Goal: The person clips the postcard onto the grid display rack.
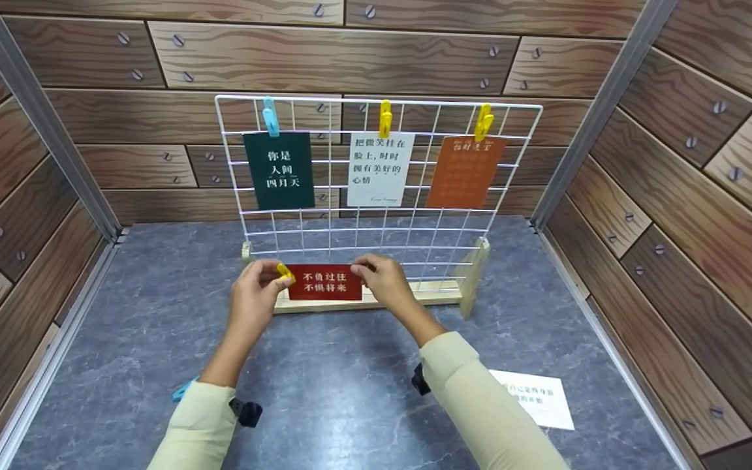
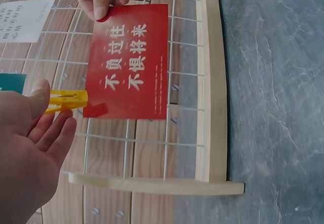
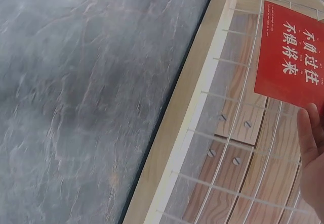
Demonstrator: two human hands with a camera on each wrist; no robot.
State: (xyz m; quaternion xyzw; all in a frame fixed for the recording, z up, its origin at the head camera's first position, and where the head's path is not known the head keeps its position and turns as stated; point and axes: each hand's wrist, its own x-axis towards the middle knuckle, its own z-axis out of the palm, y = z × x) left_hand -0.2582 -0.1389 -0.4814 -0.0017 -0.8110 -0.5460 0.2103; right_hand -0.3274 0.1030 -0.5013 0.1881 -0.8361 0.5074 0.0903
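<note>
A red card [image 1: 325,287] with white lettering is held in front of the lower part of a white wire grid rack [image 1: 376,100]. My left hand [image 1: 255,290] pinches a yellow clip [image 2: 68,100] between thumb and fingers. The clip's nose meets the card's left edge near its upper corner; whether it grips the grid too, I cannot tell. At the card's upper right corner, my right hand [image 1: 386,282] pinches it between thumb and finger. In the right wrist view only part of that hand [image 3: 313,158] shows, at the right edge.
Higher on the grid hang a dark green card [image 1: 281,196], a white card [image 1: 376,190] and an orange card [image 1: 461,189], each under a clip. Another white card [image 1: 549,408] lies on the grey table at right. A blue clip [image 1: 183,390] is partly behind the left sleeve.
</note>
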